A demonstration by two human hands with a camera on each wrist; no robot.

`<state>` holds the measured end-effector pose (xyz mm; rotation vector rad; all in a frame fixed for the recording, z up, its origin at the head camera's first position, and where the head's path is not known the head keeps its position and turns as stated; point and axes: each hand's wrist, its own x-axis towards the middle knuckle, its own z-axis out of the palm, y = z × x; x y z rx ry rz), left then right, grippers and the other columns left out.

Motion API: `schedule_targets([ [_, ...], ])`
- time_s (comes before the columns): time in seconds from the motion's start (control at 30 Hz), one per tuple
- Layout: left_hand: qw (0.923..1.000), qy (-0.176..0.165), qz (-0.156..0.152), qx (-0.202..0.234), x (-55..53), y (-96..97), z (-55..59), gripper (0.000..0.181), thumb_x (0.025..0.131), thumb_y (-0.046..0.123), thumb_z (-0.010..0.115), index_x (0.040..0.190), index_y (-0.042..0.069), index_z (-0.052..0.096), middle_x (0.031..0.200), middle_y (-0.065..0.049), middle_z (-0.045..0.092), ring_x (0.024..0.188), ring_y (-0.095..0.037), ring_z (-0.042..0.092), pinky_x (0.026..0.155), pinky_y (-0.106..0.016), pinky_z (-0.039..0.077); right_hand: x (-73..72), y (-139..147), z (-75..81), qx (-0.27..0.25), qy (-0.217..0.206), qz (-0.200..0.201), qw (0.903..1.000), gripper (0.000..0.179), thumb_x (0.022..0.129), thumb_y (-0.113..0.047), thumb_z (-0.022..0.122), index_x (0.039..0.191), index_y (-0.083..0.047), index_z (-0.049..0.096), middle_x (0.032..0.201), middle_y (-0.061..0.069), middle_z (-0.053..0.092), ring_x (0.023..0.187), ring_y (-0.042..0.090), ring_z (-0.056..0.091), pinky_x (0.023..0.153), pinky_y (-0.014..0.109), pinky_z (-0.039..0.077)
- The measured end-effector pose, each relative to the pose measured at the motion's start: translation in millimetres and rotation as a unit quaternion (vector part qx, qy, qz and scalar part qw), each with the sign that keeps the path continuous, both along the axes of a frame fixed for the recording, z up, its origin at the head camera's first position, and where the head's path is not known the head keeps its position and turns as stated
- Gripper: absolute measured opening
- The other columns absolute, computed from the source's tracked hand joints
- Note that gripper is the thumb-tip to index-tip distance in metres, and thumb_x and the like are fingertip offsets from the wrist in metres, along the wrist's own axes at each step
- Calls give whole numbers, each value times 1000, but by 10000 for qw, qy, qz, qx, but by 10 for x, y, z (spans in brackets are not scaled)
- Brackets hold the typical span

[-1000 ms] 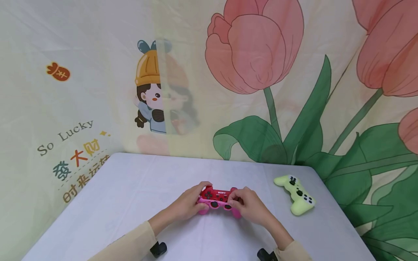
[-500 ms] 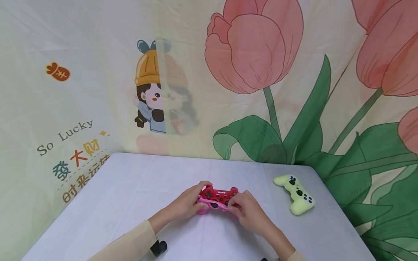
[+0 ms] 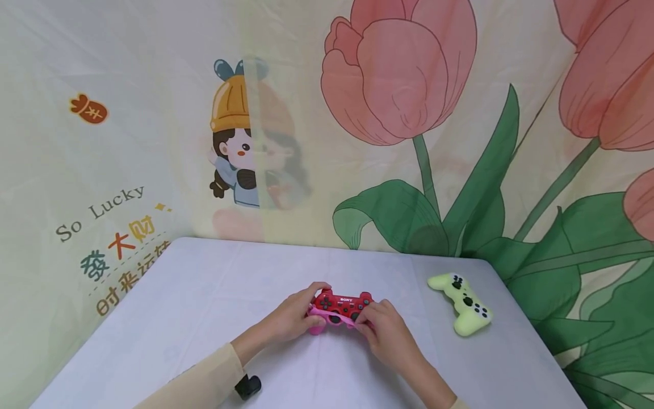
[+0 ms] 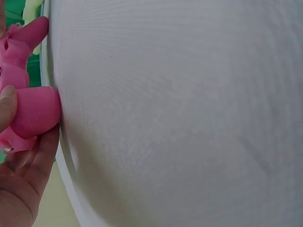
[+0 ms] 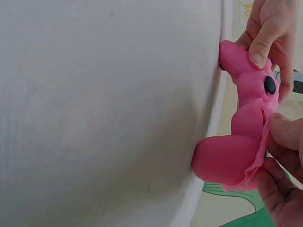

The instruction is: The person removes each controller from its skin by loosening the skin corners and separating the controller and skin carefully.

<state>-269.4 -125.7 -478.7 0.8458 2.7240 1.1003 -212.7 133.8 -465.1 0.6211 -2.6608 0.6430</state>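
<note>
A red game controller [image 3: 343,302] marked SONY sits in a pink silicone cover [image 5: 225,158] in the middle of the table, its red face showing above the cover's edge. My left hand [image 3: 290,317] grips the controller's left end, thumb in front and fingers over the top corner. With my right hand [image 3: 392,335] I pinch the cover's stretched edge at the right side, thumb and fingertips on the thin lip in the right wrist view. The pink rim runs as a slanting strip across the lower face. The controller's right grip is hidden behind my right hand in the head view.
A pale green controller [image 3: 466,305] lies at the right of the white-covered table [image 3: 230,267]. Behind the table hangs a printed curtain [image 3: 398,85] with tulips. A black wrist camera [image 3: 248,388] is under my left wrist.
My right hand has shifted slightly toward me, pulling the pink edge lower on the right, and more of the red face shows. My left hand keeps its grip in nearly the same place.
</note>
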Motion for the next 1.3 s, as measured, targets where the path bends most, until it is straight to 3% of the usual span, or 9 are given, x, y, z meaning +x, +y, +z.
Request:
schedule_targets([
  [0.17, 10000, -48, 54, 3, -5, 1, -7, 75, 95, 22, 82, 157, 26, 40, 130, -3, 68, 120, -20, 63, 106, -51, 51, -15, -8, -18, -59, 173, -128, 9998, 22, 83, -14, 92, 86, -24, 73, 87, -14, 69, 84, 6, 51, 73, 24, 52],
  [0.4, 9998, -174, 92, 10, -14, 7, -4, 75, 96, 24, 80, 158, 29, 39, 136, -5, 66, 127, -22, 62, 110, -52, 49, -66, -33, 15, -181, -103, -402, 9990, 27, 80, -19, 95, 84, -26, 69, 79, -16, 63, 78, 7, 49, 66, 21, 47],
  [0.6, 9999, -81, 66, -12, -17, 2, -1, 73, 97, 23, 79, 158, 28, 40, 137, -6, 66, 129, -24, 62, 110, -53, 49, -99, -6, 39, -561, -61, -64, 9984, 29, 79, -12, 96, 83, -24, 69, 77, -16, 60, 77, 9, 52, 67, 23, 45],
  [0.77, 10000, -84, 24, 30, -15, 6, -6, 71, 97, 22, 79, 157, 27, 41, 138, -8, 66, 130, -27, 62, 110, -55, 49, -95, -24, 69, -690, 34, 133, 9975, 26, 78, -12, 96, 89, -20, 74, 87, -11, 64, 84, 11, 54, 73, 26, 50],
  [0.9, 9999, -104, 38, 40, -12, 0, -1, 72, 96, 22, 79, 157, 25, 41, 139, -9, 65, 130, -28, 62, 111, -56, 48, -108, -93, 106, -647, -47, 163, 9978, 23, 80, -16, 95, 95, -19, 78, 94, -8, 67, 90, 11, 54, 79, 28, 53],
  [1.1, 9999, -153, 36, 58, -8, -5, -6, 72, 96, 22, 79, 157, 23, 41, 139, -10, 65, 129, -27, 62, 110, -56, 49, -176, -216, 137, -476, -177, 368, 9980, 17, 85, -13, 91, 95, -18, 79, 88, -9, 69, 91, 14, 56, 79, 30, 52],
  [1.3, 9998, -164, 37, 45, -19, -7, -11, 72, 97, 23, 79, 157, 25, 41, 139, -9, 65, 129, -27, 62, 109, -55, 49, -239, -284, 169, -322, -569, 279, 9975, 13, 88, -11, 88, 94, -19, 80, 85, -13, 69, 92, 14, 54, 80, 33, 50],
])
